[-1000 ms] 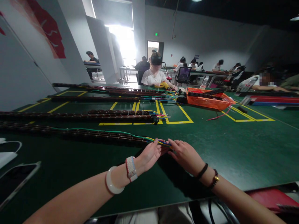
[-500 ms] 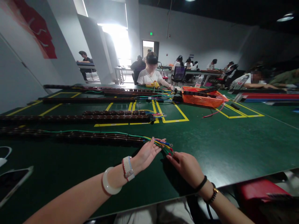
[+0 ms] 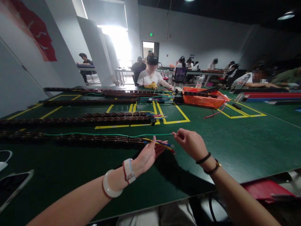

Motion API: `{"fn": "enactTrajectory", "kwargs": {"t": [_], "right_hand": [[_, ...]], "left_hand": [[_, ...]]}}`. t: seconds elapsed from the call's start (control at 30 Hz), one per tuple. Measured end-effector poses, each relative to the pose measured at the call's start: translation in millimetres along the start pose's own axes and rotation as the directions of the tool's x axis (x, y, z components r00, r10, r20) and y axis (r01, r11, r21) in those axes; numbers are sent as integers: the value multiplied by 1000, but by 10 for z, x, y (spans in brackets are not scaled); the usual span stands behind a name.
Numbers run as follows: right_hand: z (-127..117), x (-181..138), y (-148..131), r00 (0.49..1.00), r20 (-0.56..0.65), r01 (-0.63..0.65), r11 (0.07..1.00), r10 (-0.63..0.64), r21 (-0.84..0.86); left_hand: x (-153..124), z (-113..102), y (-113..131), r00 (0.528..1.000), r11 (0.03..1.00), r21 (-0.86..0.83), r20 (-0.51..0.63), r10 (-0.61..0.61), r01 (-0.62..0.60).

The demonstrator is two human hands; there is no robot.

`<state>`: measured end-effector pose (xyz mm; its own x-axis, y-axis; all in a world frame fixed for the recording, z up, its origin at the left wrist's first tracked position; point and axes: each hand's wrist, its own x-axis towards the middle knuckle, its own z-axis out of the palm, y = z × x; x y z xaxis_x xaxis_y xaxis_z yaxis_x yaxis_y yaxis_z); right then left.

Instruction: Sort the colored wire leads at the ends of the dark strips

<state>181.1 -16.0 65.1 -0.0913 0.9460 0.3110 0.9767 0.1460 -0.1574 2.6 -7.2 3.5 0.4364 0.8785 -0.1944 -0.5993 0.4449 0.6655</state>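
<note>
My left hand (image 3: 149, 153) lies at the end of a long dark strip (image 3: 77, 139) on the green table (image 3: 246, 141), its fingers closed around a bundle of coloured wires (image 3: 164, 145) that stick out to the right. My right hand (image 3: 190, 142) is raised just right of the bundle and pinches the end of a green wire (image 3: 150, 135), which stretches taut leftwards along the strip. A white bangle and a woven band sit on my left wrist; dark bracelets are on my right.
More dark strips with wire ends (image 3: 94, 119) lie further back among yellow floor-style markings. An orange basket (image 3: 203, 99) stands at the far right. A phone (image 3: 11, 186) lies at the near left. A person in white (image 3: 151, 77) sits opposite; others work behind.
My right hand has lifted away from the wire bundle, pulling one green wire up and out to the right. My left hand stays on the bundle.
</note>
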Motion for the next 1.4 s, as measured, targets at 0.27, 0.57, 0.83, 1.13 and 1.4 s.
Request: {"fn": "enactTrajectory", "kwargs": {"t": [0.27,0.57,0.83,1.13,1.4], "right_hand": [[645,920,285,989,148,-13,996,-1,91],[923,894,321,983,182,29,1000,-28,-3],[751,774,351,968,252,21,998,-6,-57],[333,637,408,841,496,13,924,-217,383],[209,478,304,272,896,-202,890,-350,408]], "left_hand": [[25,-77,-10,999,999,-27,34,-28,29],[1,-38,5,999,999,-28,11,-38,38],[18,-56,25,999,999,-26,36,-36,37],[0,-11,59,998,998,-3,-8,-65,65],[25,-42,35,998,998,-21,19,-62,62]]}}
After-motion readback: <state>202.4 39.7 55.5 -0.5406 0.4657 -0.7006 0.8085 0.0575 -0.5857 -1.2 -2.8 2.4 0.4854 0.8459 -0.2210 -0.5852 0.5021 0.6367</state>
